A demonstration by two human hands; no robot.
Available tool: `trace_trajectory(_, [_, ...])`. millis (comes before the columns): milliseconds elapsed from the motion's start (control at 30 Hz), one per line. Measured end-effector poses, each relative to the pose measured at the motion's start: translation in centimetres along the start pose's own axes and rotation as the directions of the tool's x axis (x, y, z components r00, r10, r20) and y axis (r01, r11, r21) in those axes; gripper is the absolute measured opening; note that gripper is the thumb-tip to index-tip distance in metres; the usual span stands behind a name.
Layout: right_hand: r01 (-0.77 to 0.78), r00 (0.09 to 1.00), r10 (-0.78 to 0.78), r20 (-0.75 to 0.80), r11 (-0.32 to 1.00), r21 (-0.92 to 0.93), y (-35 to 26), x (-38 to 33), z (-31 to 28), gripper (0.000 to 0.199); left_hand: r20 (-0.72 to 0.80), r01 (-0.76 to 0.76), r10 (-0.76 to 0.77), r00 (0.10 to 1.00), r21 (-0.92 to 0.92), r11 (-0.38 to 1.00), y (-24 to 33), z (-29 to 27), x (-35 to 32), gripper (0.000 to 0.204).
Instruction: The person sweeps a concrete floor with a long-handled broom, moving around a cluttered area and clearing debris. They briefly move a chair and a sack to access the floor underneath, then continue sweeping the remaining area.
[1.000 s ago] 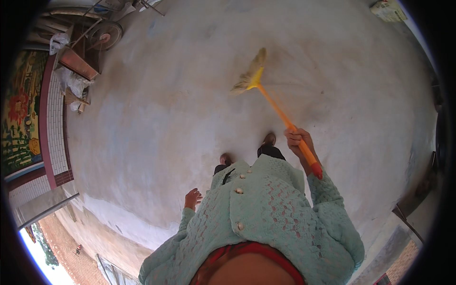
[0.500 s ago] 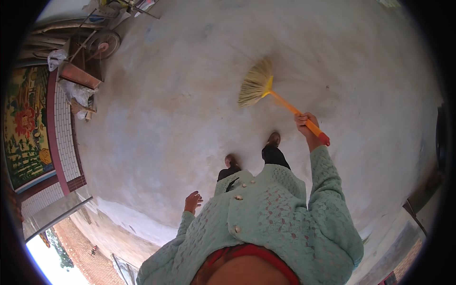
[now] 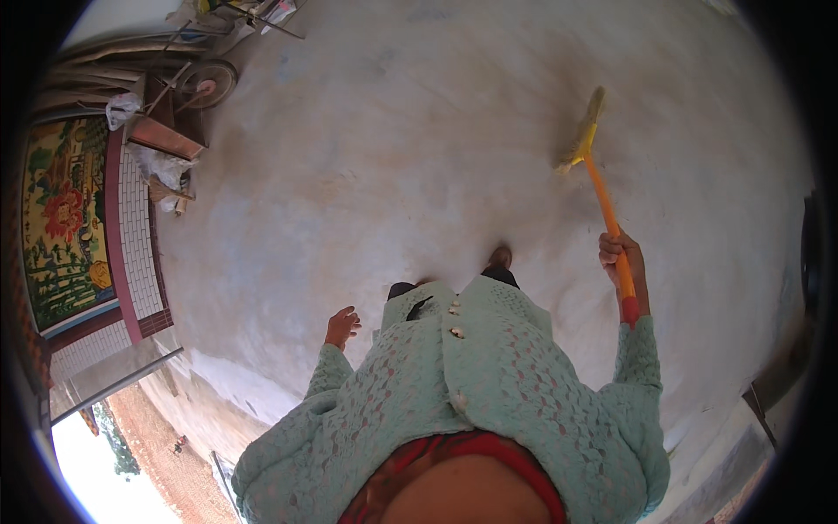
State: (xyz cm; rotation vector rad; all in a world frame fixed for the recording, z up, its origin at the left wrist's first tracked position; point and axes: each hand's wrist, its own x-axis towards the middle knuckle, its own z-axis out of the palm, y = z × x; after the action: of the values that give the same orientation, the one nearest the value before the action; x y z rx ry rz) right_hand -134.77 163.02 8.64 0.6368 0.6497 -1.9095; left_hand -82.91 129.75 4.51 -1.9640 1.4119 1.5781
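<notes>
My right hand is wrapped round the orange handle of a broom, near its red end. The broom's yellow collar and pale straw bristles point away from me and are seen nearly edge-on, low over the concrete floor. Whether the bristle tips touch the floor I cannot tell. My left hand hangs beside my body at the left, holding nothing, its fingers slightly curled and apart. Below my green knitted cardigan, the toe of my right shoe shows, while the left shoe is mostly hidden.
At the far left stands a rusty cart with a spoked wheel, beside stacked wooden poles. Plastic bags and a small hand brush lie near it. A painted mural panel lines the left wall. A dark object sits at the right edge.
My right hand has swung to the right with the broom, whose fan has turned from broadside to nearly edge-on. My left hand has shifted slightly left and forward.
</notes>
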Motion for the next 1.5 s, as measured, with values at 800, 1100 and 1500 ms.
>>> trace_trajectory(800, [-0.320,0.947,0.300,0.115,0.844,0.431,2.5,21.7,5.3,0.014,0.189,-0.092,0.096,0.977,-0.027,0.995,20.5,3.3,15.9,0.041])
trace_trajectory(1100, [0.100,0.989,-0.082,-0.125,0.985,0.141,-5.2,14.7,9.9,0.014,0.129,-0.101,0.095,0.987,0.041,0.994,28.3,3.4,18.2,0.040])
trace_trajectory(1500, [-0.315,0.940,0.237,0.247,0.881,0.352,-5.5,23.4,9.9,0.022,0.227,-0.032,-0.034,0.973,0.282,0.959,25.1,6.1,16.9,0.042])
